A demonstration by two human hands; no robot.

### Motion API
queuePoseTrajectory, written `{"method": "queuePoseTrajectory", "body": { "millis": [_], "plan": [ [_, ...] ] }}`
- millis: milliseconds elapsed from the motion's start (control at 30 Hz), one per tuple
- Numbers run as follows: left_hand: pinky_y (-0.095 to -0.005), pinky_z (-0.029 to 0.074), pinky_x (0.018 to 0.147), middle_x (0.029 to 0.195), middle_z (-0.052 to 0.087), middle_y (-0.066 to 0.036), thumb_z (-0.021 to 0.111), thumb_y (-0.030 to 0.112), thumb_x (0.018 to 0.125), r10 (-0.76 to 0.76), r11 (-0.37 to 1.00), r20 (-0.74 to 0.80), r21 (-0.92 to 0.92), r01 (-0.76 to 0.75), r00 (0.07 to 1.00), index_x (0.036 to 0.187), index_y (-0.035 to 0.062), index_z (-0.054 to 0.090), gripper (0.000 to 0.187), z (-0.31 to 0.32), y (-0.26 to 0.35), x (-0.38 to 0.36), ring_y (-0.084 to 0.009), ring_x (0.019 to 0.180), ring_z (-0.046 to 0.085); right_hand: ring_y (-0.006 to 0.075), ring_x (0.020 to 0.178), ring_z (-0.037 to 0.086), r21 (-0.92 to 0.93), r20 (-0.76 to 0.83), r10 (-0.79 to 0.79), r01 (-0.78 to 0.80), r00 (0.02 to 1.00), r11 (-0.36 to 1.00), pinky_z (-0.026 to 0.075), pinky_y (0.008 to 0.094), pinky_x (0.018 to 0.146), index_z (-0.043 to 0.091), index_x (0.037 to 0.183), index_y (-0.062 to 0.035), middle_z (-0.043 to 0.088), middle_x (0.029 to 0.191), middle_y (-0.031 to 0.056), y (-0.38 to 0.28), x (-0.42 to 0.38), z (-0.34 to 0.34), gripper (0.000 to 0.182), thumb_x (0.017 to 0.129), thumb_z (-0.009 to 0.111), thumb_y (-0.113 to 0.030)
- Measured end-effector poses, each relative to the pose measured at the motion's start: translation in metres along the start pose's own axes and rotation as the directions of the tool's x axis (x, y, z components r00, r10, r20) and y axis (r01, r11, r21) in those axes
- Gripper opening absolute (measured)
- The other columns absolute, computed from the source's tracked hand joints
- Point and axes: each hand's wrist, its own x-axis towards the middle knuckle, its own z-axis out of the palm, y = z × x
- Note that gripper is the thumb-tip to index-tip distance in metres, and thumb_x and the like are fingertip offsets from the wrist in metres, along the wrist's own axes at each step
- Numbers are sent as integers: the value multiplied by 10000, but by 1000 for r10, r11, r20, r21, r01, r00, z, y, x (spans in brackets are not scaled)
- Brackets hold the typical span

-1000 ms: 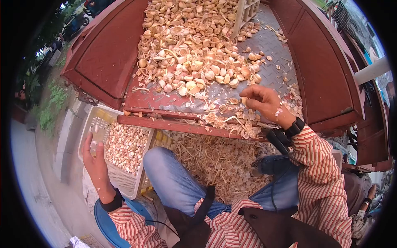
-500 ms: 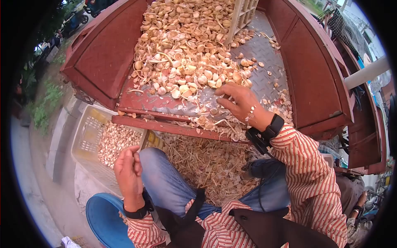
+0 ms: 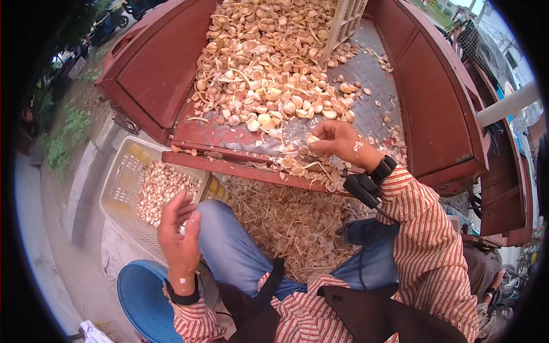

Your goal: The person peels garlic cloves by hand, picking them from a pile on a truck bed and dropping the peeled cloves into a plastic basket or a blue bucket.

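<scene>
Ridged metal of the red cart bed [image 3: 372,86] lies under a heap of garlic [image 3: 269,63] at upper middle of the frame. Below the heap, near centre, our right hand [image 3: 344,146] has its thumb and fingertips closed on a pale garlic piece [image 3: 311,139]; a light pinch suits something so small and likely slick. Our left hand [image 3: 180,243], well apart at lower left, has bent fingers beside a small white bit [image 3: 183,228]; we cannot tell whether it grips it. We do well to let go low over the cloves [image 3: 163,191] in the slatted basket [image 3: 124,171], away from our knee [image 3: 216,220], so none rolls into the husks [image 3: 280,223].
</scene>
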Motion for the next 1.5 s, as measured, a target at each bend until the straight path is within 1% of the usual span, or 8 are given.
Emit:
{"method": "queuePoseTrajectory", "body": {
  "millis": [100,167,367,933,1233,1333,1400,1500],
  "plan": [
    [-297,469,773,1093,539,-149,707,69,727,409,893,299,61,-445,862,1259,41,472,582,101,38,30,-242,913,572,54,599,559,105,47,41,-46,998,993,441,179,506,571,862,-22,587,699,0,-12,-17,16,199,810,682,-178],
    [-373,468,668,940,530,-154,686,43,722,445,889,318,-44,-456,837,1222,66,499,534,143,43,41,-329,823,570,44,646,547,261,73,-12,-7,997,965,441,191,537,570,887,-37,589,751,-16,-18,-29,27,119,838,642,-119],
    [-252,529,630,921,567,-62,672,-38,735,258,957,369,-227,-182,893,1067,5,600,342,165,30,48,-136,733,631,36,643,533,269,97,54,-79,994,960,425,184,553,616,875,-18,628,766,13,-9,-36,9,134,844,643,-145],
    [-210,509,669,920,612,-68,584,-3,831,-8,748,427,-597,289,904,1112,-36,541,286,171,25,37,-91,756,593,73,610,597,361,177,18,-82,984,929,476,188,529,580,970,-19,605,706,8,4,-44,8,219,927,504,-220],
    [-219,521,721,1020,591,-89,526,29,876,-109,573,389,-727,378,915,1217,-36,466,352,169,10,38,-117,836,597,117,636,610,599,108,96,-142,989,788,519,215,549,495,1051,-29,598,907,73,13,-36,-17,240,932,483,-237],
    [-237,520,750,1075,579,-107,519,35,882,-69,612,447,-687,391,892,1261,-47,418,400,174,16,32,-132,920,587,138,692,615,456,35,16,-30,999,889,499,224,563,472,1088,-28,599,914,48,2,-38,-1,276,909,508,-235],
    [-248,510,781,1108,565,-114,517,34,884,-28,646,470,-665,375,882,1290,-52,380,437,181,20,27,-135,961,571,154,684,594,103,30,-98,94,995,990,470,260,590,517,988,-33,604,816,71,-1,-41,8,215,897,525,-229],
    [-251,491,801,1120,543,-106,523,31,882,30,675,469,-661,328,883,1325,-54,327,492,184,26,23,-122,969,543,104,638,512,-356,16,-486,459,874,814,416,260,570,552,878,-30,540,670,37,6,-41,17,223,918,517,-246]
  ]
}}
